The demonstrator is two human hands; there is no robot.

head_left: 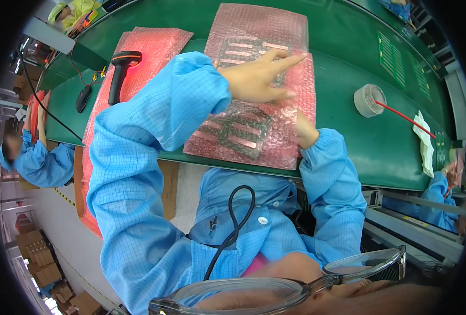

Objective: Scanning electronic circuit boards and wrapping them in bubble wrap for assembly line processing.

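A pink bubble-wrap bag (259,26) lies on the green worktop in front of me. Through its clear film I see a dark panel (243,129) with several pale pink strips, which looks like a circuit board panel. My left hand (256,80) rests palm down over the upper part of the bag, its fingers spread and nothing gripped in them. At the bag's right edge is my right hand (306,131). Its fingers are hidden by the bubble wrap, and whether they lie inside or beneath the bag I cannot tell.
More pink bubble bags (157,39) lie to the left, with a black barcode scanner (121,73) on them. A mouse (83,98) sits farther left. On the right are a round tub (369,101) with a red stick, a white cloth (423,142) and green circuit boards (392,59). Co-workers sit both sides.
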